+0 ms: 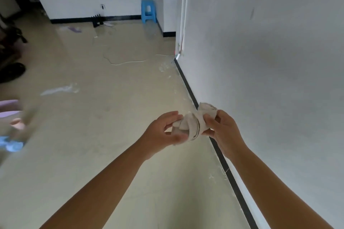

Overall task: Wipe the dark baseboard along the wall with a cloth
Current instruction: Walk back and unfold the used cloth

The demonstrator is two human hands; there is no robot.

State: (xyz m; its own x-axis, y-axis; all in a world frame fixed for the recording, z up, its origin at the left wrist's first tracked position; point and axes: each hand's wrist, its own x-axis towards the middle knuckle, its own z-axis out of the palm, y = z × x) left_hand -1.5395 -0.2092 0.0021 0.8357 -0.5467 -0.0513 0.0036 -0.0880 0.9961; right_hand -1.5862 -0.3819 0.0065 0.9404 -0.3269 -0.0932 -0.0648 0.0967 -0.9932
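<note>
Forearms: both enter from the bottom edge and converge just right of frame centre, above the floor.
Left hand (165, 132): fingers curled, thumb below and fingertips above, pinching the left end of the cloth.
Right hand (223, 132): fingers curled round the right end of the cloth, knuckles toward the wall — this is the hand nearer the baseboard.
Cloth (193, 122): a bunched off-white rag held between the two hands, off the floor as far as I can judge; it overlaps the dark strip in the picture, but I cannot tell whether it touches it.
Baseboard (236, 189): a thin dark strip at the foot of the white wall (270, 61), its long axis running from the lower right corner up and left toward mid-frame.
Key relation: the strip lies just right of and behind the cloth, passing under the right wrist — so the coming wipe probably calls for lowering the cloth rightward onto it and sliding along that diagonal.
Floor (111, 117): pale, with whitish smears and a thin white cord (126, 63) in the middle distance.
Far end: a blue stool (148, 13) stands at the far wall, upper centre.
</note>
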